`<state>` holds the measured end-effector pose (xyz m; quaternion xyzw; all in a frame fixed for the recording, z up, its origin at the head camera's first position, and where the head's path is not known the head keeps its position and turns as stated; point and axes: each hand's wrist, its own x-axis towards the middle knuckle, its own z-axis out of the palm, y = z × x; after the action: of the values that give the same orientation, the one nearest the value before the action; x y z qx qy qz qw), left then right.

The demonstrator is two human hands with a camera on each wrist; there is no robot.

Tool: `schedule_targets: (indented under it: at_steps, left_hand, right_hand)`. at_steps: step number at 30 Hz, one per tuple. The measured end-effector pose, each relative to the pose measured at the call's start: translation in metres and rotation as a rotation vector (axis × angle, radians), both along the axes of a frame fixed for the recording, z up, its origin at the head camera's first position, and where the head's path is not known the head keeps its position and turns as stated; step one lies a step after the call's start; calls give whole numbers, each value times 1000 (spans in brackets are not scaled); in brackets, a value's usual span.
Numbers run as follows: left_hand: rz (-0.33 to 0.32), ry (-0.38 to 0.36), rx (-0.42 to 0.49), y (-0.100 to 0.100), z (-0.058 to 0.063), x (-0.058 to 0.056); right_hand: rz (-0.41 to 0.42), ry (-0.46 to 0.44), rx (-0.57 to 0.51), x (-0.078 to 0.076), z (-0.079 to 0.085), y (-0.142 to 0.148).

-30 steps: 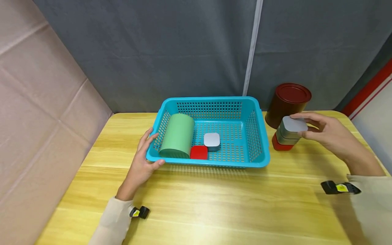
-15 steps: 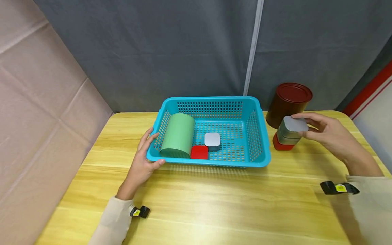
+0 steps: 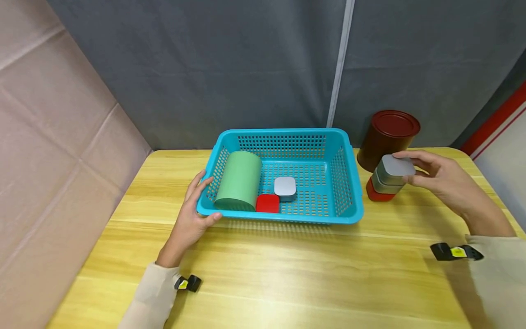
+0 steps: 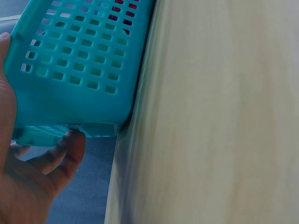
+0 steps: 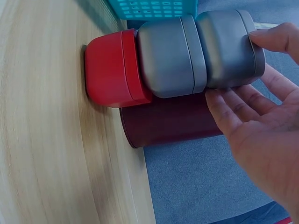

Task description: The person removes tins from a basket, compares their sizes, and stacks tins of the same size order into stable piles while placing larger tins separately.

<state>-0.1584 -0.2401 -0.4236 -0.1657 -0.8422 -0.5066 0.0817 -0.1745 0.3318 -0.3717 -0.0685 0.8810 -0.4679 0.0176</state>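
Note:
In the head view, my left hand (image 3: 191, 217) holds the near left corner of a blue plastic basket (image 3: 353, 218), thumb at the front rim and fingers along the left side. Inside lie a light green cylinder (image 3: 240, 178), a small grey tin (image 3: 285, 186) and a red one (image 3: 268, 204). Right of the basket stands a stack of three small rounded-square tins: a red tin (image 5: 110, 70) at the bottom, a grey tin (image 5: 166, 56) in the middle and another grey tin (image 5: 229, 49) on top. My right hand (image 3: 439, 180) pinches the top grey tin between thumb and fingers.
A tall dark red canister (image 3: 380, 144) with a lid stands right behind the stack. The wooden table (image 3: 279, 274) runs back to a grey curtain (image 3: 246, 68). A pink cloth wall (image 3: 53, 151) closes off the left, and a white panel with red trim the right.

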Motion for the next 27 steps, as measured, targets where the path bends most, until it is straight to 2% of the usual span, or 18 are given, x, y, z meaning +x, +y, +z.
schedule_targets:
  at_steps: [17, 27]
  left_hand:
    - [1, -10, 4, 0, 0, 1]
    - [0, -4, 2, 0, 0, 1]
  right_hand:
    - [1, 5, -21, 1, -2, 0]
    - [31, 63, -83, 1, -3, -2]
